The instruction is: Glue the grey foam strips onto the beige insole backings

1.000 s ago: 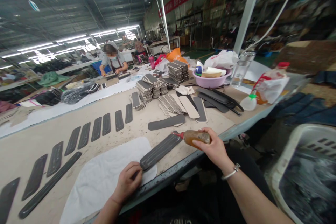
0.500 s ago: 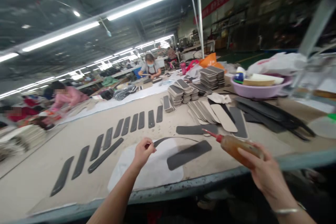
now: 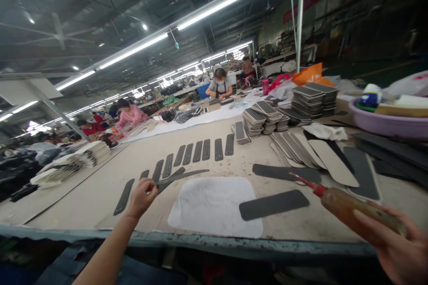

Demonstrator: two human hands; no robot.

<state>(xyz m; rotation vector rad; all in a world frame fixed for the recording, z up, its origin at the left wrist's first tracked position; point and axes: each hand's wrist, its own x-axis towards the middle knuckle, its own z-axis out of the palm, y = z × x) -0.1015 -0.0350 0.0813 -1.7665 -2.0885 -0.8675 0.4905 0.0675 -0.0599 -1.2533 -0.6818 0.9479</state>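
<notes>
My left hand (image 3: 142,196) pinches the end of a thin dark strip (image 3: 192,173), whose free end points right over the table. Beneath that strip lies a long dark piece, partly covered. In my right hand (image 3: 397,240) is a glue bottle (image 3: 351,211) of amber liquid, its red nozzle aimed left. A white cloth-like sheet (image 3: 210,209) lies between the hands. One dark rectangular piece (image 3: 274,205) overlaps its right edge, and another dark piece (image 3: 284,172) is behind, near the nozzle tip. A slanting row of dark, shiny-edged pieces (image 3: 206,149) extends behind my left hand.
Stacks of grey-topped pieces (image 3: 264,116) and fanned pale pieces (image 3: 294,149) stand at the right. Behind the bottle is a purple basin (image 3: 391,120) with items in it. White stacks (image 3: 76,158) sit at the far left. A co-worker (image 3: 220,84) works across the table.
My left hand has moved left with the strip, away from the white sheet toward the row of dark pieces. The view has shifted left; my right hand still holds the bottle.
</notes>
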